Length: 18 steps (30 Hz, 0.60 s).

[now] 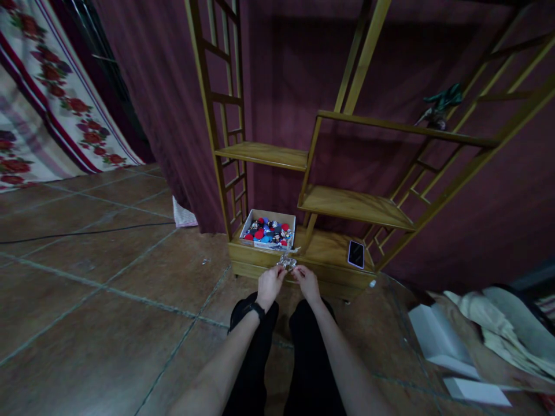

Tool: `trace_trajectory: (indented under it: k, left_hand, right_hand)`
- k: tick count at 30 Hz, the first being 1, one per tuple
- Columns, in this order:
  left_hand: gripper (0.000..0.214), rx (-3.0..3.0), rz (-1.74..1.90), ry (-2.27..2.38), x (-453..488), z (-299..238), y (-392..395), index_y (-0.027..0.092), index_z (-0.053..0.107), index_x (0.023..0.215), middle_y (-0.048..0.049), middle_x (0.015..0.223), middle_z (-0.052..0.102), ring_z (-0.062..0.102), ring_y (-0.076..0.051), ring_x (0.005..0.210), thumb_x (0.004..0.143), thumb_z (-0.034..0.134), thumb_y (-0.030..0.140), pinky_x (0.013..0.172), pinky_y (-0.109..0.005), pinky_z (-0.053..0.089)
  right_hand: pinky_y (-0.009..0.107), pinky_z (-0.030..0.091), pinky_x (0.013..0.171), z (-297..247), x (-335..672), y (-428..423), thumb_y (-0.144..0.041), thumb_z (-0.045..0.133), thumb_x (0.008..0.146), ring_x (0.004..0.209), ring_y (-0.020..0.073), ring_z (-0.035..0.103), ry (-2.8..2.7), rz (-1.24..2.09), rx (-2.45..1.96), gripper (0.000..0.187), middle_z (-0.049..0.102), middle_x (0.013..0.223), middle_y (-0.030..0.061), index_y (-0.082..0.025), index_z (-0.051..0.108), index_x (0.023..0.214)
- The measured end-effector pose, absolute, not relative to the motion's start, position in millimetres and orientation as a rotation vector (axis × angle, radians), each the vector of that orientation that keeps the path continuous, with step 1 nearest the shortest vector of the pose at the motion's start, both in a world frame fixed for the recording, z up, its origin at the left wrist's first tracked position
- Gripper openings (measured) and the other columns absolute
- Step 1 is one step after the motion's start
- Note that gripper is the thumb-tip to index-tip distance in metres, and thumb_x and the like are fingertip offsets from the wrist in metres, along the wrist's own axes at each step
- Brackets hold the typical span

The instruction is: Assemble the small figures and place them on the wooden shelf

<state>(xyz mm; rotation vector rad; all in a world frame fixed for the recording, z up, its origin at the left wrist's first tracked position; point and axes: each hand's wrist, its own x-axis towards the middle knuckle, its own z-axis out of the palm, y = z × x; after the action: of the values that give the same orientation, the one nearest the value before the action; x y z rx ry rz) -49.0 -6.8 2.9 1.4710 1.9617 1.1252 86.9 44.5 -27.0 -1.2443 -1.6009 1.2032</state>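
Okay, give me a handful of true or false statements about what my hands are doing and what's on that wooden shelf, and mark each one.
1. The left hand and the right hand hold a small shiny item between them. True.
2. The box of colourful pieces stands on the floor tiles. False: it stands on the bottom board of the shelf unit.
3. A phone lies on that same board, to the right of the box. True.
4. The dark band is worn on the right wrist. False: it is on the left wrist.
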Motion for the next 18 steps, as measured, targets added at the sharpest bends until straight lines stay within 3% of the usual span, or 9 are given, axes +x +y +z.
trace_trajectory:
  k: [9,18]
  left_hand:
    - [0.016,1.587,1.187,1.886,-52,-1,-7,0.022,0.064,0.082,-0.0056,0.082,0.066,0.058,-0.016,0.074,0.073,0.057,0.033,0.066,-0.022,0.037]
    - [0.020,1.438,1.201,1.612,-51,-5,-3,0.018,0.065,0.073,-0.0015,0.060,0.062,0.056,-0.013,0.052,0.072,0.054,0.035,0.056,-0.022,0.039]
  right_hand:
    - [0.029,0.052,0.059,-30,89,46,-0.045,0.047,0.072,0.067,0.0157,0.060,-1.443,1.179,-1.215,0.028,0.063,0.076,0.0028,-0.021,0.058,0.083]
    - [0.029,0.052,0.064,-32,93,50,-0.046,0.048,0.072,0.074,0.0155,0.060,-1.421,1.205,-1.131,0.028,0.062,0.081,0.0031,-0.020,0.056,0.081]
